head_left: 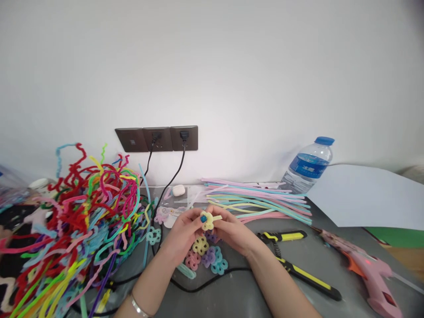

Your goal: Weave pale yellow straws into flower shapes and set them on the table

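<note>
Between my two hands, a small pale yellow pipe-cleaner flower (208, 222) is held up over the table, with a short loose end pointing right. My left hand (183, 232) pinches its left side; a dark blue spot shows at the thumb, perhaps a painted nail. From the other side the fingers of my right hand (230, 227) are closed on the flower near its loose end. Just below lie finished flowers: a yellow one (200, 244), a pink one (192, 260), a purple one (209, 257) and a blue one (219, 261). A mint flower (153, 236) lies to the left.
A tangled heap of coloured pipe cleaners (99, 212) covers the left. Straight pastel pipe cleaners (261, 201) lie behind my hands. Pliers (298, 269), a pink glue gun (364, 269) and a water bottle (308, 165) are at right. A black cable (198, 289) crosses the table.
</note>
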`<action>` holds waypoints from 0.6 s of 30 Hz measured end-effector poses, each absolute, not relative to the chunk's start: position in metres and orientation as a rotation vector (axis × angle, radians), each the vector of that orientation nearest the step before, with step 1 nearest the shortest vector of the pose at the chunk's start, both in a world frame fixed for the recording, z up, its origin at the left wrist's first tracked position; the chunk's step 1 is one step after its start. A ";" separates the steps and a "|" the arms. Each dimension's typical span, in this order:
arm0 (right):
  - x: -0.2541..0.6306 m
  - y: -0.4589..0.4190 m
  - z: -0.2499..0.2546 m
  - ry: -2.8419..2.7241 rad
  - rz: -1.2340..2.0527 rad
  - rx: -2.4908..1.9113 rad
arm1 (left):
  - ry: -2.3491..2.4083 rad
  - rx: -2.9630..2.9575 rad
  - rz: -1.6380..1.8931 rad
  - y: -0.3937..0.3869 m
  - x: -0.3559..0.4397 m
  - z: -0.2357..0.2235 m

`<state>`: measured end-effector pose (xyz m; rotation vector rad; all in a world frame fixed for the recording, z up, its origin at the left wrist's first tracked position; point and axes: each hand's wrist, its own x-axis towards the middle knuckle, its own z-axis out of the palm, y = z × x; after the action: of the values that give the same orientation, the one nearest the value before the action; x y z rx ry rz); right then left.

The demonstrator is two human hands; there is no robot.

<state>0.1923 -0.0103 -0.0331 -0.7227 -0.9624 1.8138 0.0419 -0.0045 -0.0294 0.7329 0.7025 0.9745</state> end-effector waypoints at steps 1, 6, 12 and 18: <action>0.192 -0.010 -0.033 -0.972 1.812 -0.730 | 0.712 0.739 0.978 -0.005 0.043 -0.030; 0.192 -0.010 -0.036 -0.987 1.804 -0.729 | 0.745 0.732 0.994 -0.005 0.045 -0.029; 0.190 -0.007 -0.040 -0.991 1.711 -0.742 | 0.818 0.774 1.068 -0.006 0.046 -0.025; 0.190 0.001 -0.046 -1.234 1.058 -0.967 | 0.969 0.983 1.157 0.000 0.040 -0.030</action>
<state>0.1898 0.0010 -0.0464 -0.9674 -1.2343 1.0578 0.0403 0.0003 -0.0299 0.9834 0.9686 1.1566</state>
